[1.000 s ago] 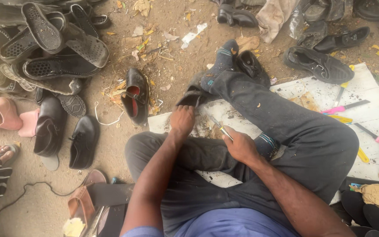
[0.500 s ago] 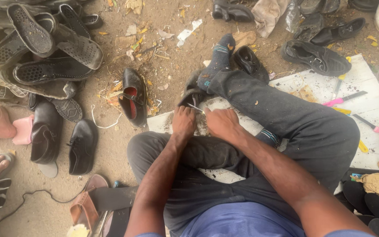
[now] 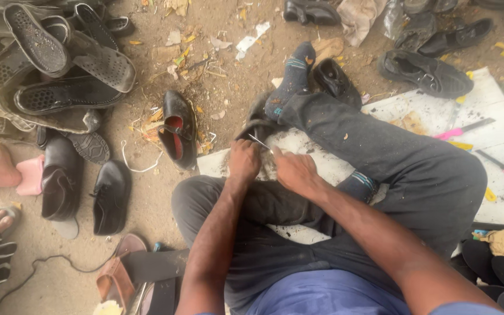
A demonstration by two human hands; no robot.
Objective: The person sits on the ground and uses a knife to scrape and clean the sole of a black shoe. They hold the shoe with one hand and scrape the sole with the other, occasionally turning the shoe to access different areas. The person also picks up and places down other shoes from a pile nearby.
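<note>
Both hands, left hand [image 3: 244,161] and right hand [image 3: 293,170], grip closed around a dark shoe [image 3: 256,127] between them.

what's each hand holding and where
Left hand grips a dark shoe at its near end; right hand pinches a thin metal tool by its near end.

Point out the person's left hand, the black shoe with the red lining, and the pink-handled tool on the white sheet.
left hand [image 3: 244,162], head view, on the back of the hand.
black shoe with red lining [image 3: 177,129], head view, on the red insole.
pink-handled tool [image 3: 450,133], head view, on the pink handle.
</note>
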